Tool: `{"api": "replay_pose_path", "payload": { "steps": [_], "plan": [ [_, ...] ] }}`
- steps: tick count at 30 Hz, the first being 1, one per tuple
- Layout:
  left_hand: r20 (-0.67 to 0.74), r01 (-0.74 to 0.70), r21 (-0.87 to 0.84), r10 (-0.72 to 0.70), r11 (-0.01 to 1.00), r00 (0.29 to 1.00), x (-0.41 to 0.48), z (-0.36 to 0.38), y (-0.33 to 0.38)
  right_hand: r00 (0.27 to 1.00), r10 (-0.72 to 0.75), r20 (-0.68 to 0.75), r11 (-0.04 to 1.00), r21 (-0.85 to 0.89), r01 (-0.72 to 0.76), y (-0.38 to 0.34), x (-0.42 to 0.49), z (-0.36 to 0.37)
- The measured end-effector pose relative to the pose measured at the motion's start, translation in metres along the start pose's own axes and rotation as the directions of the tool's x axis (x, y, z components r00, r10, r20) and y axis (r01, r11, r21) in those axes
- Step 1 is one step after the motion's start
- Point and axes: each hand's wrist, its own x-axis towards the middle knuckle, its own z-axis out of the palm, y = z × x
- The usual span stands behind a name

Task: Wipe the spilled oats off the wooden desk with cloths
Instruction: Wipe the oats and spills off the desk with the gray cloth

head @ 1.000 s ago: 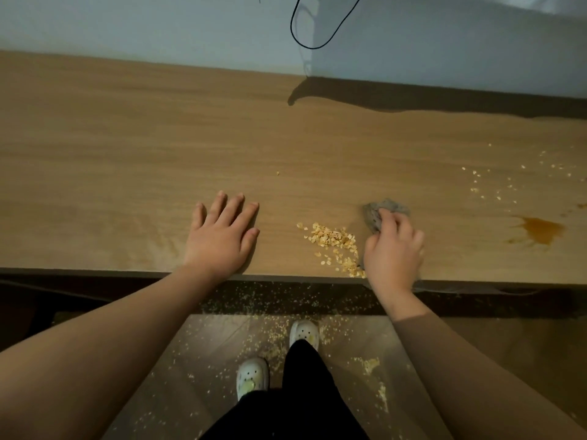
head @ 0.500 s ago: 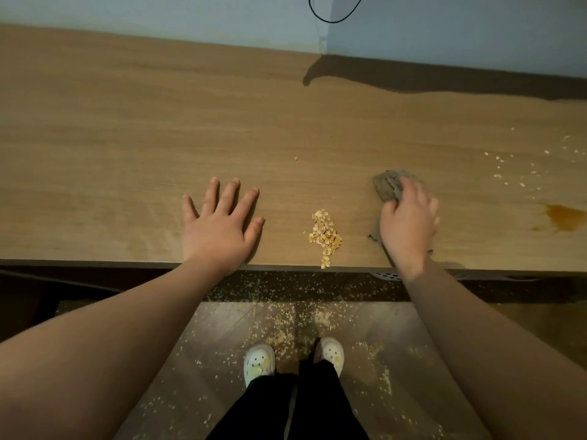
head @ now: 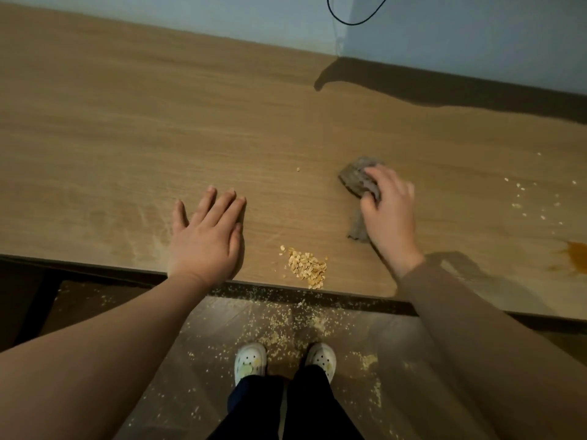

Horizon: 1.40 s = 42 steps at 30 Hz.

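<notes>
**Fig.** Head view, wiping step, read L to R.

- **Left hand** [head: 206, 239]: lies flat on the desk [head: 127, 138] near the front edge. Fingers are straight & spread, holding nothing.
- **Oat pile** [head: 306, 268]: just R of that hand, a small heap of pale, flat, dry flakes. It sits at the very edge, w/ a few strays beside it.
- **Right hand** [head: 389, 214]: further R & farther back, it grips a grey cloth [head: 357, 179]. Fingers curl over the bunched wad, and a tail of fabric trails toward the edge.
- **Hands:** well apart, w/ the pile between them.
- **Far R:** loose flakes [head: 521, 204] scattered thin, plus an orange-brown stain [head: 575, 257], prob. wet.
- **Desk top:** smooth, wood-grain, w/ a dark edge band.

**Judgement:** the step in hand is the next sweep.

- Spread the cloth flatter, press evenly, & drag the far-R flakes toward the pile in one slow stroke, since light flakes likely skid & scatter.
- Cupping the free hand under the edge would catch them; the floor [head: 279, 331] below carries many oats.
</notes>
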Motion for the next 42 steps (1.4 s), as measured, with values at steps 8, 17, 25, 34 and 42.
{"api": "replay_pose_path", "payload": {
  "steps": [8,17,25,34,42],
  "plan": [
    [-0.062,-0.008,-0.053,0.004,0.999,0.998,0.001,0.003,-0.001,0.999,0.007,0.049,0.988,-0.155,0.001,-0.032,0.083,0.035],
    [-0.064,-0.008,-0.050,0.005,0.999,0.998,0.001,0.003,-0.002,0.782,-0.416,0.464,0.892,0.041,0.450,-0.045,0.000,0.027],
    [-0.047,-0.003,-0.043,0.001,0.999,0.999,-0.001,0.000,0.000,0.767,-0.421,0.484,0.898,0.106,0.427,-0.040,-0.056,0.018],
    [0.048,-0.032,-0.007,0.032,0.999,0.998,-0.002,-0.006,-0.002,0.781,-0.334,0.527,0.942,0.177,0.284,-0.037,-0.107,-0.002],
    [0.187,-0.099,0.020,0.094,0.995,0.978,-0.006,-0.011,-0.004,0.985,-0.031,0.168,0.999,0.041,0.024,-0.042,-0.081,-0.007]
  ]
}}
